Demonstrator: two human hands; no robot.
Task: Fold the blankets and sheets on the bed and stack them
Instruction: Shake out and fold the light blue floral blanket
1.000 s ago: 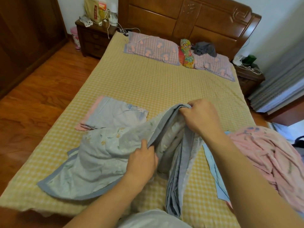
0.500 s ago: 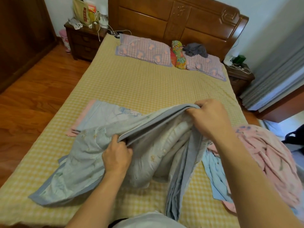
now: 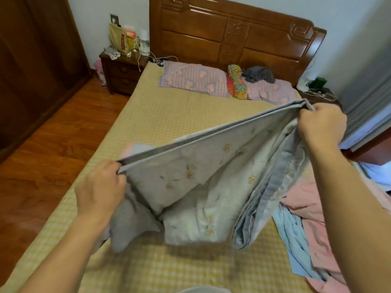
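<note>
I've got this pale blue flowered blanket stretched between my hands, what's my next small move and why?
Probably lift and shake it. The left hand and right hand hold the pale blue flowered blanket taut along its top edge, but the lower part hangs bunched on the yellow checked bed, too crumpled to fold.

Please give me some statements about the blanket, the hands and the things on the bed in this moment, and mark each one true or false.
1. Both hands grip the grey floral blanket. True: the left hand and right hand each pinch its taut upper edge.
2. The blanket lies flat on the bed. False: it is lifted, its lower part hanging.
3. A pink blanket lies crumpled at the right. True.
4. The pillows lie near the person. False: they are at the headboard.
5. A grey garment rests on the pillows. True.
</note>
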